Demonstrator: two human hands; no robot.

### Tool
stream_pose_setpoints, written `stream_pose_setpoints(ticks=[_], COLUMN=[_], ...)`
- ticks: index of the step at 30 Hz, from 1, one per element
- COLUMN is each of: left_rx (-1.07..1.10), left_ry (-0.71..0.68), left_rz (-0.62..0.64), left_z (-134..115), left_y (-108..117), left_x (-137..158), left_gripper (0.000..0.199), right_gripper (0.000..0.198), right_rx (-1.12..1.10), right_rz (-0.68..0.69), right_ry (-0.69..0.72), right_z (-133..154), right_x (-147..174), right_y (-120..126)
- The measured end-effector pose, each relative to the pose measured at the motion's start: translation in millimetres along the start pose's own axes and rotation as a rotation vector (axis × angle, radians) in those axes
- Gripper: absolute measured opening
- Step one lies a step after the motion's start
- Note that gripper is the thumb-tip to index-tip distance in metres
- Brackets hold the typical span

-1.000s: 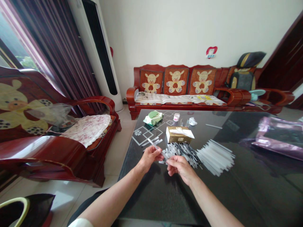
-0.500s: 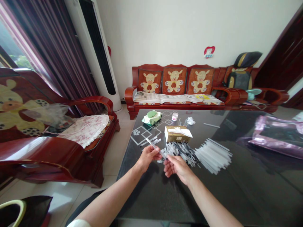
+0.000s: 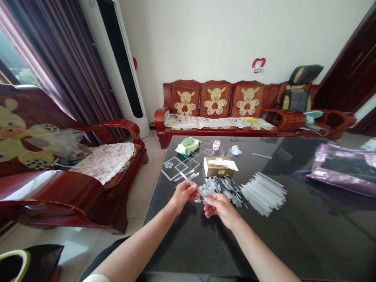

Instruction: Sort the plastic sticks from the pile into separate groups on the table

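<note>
A thin translucent tube (image 3: pixel 185 177) slants between my hands, low over the dark table. My left hand (image 3: pixel 185 194) is closed around its middle, with the far end sticking out past the fingers. At the near end, the thumb and forefinger of my right hand (image 3: pixel 219 206) are pinched together; whether a separate small part is also between them I cannot tell. Just beyond the right hand lies a heap of short black and whitish plastic pieces (image 3: pixel 230 191). To its right, many long translucent tubes (image 3: pixel 264 194) are laid side by side. A few loose tubes (image 3: pixel 192 175) rest behind my left hand.
On the dark glossy table (image 3: pixel 264 243) stand a gold tissue box (image 3: pixel 219 170), a green wipes pack (image 3: pixel 188 146), a small white jar (image 3: pixel 216 145) and crumpled paper (image 3: pixel 235 150). A single tube (image 3: pixel 261 155) lies farther back. A purple-edged plastic bag (image 3: pixel 320 172) is at the right.
My hands stay almost in place with the tube between them. The right fingertips have shifted very slightly at its near end. The view has moved a little.
</note>
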State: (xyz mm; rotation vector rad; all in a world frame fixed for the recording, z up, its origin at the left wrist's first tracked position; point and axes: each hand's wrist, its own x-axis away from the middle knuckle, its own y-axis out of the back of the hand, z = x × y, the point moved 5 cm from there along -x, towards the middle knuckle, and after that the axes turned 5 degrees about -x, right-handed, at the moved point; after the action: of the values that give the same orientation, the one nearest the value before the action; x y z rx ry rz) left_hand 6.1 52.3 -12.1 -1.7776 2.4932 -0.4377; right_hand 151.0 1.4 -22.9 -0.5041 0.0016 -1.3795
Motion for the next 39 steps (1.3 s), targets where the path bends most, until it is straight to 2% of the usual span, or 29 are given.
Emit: stream_pose_setpoints(ticks=[5,10,13,17,20,24,27,31,34,37,39], left_rx=[0.001,0.002,0.014,0.054,0.081,0.092,0.086,0.074,0.066,0.063,0.062], left_ry=[-0.012,-0.008,-0.015,-0.037,-0.029,-0.022,-0.016,0.000,0.001,-0.004,-0.006], left_rz=[0.003,-0.010,-0.047,-0.140,-0.220,-0.219,-0.190,-0.168,-0.150,-0.111,-0.069], left_z=[0,-1,-3,-4,-3,-2,0,2,2,0,0], left_y=[0,0,3,13,21,21,16,12,10,7,3], left_x=[0,1,0,-4,-6,-6,-5,-2,-1,0,1], left_gripper=[0.040,0.040,0.039,0.035,0.030,0.029,0.030,0.033,0.036,0.037,0.038], right_gripper=[0.045,0.031,0.029,0.030,0.031,0.025,0.020,0.015,0.013,0.019,0.032], right_rx=[-0.011,0.010,0.036,0.131,0.327,0.788,1.071,1.311,1.383,1.307,1.126], right_rz=[0.027,-0.010,-0.052,-0.038,-0.085,-0.382,-0.520,-0.530,-0.554,-0.512,-0.357], right_ry=[-0.058,0.011,0.013,0.009,0.054,0.226,0.243,0.211,0.223,0.335,0.366], right_z=[-5,-6,-6,-2,12,45,56,51,49,51,45], right_x=[-2,-5,-4,-3,-3,2,5,3,1,3,2], right_y=[0,9,11,9,25,73,93,84,73,61,50])
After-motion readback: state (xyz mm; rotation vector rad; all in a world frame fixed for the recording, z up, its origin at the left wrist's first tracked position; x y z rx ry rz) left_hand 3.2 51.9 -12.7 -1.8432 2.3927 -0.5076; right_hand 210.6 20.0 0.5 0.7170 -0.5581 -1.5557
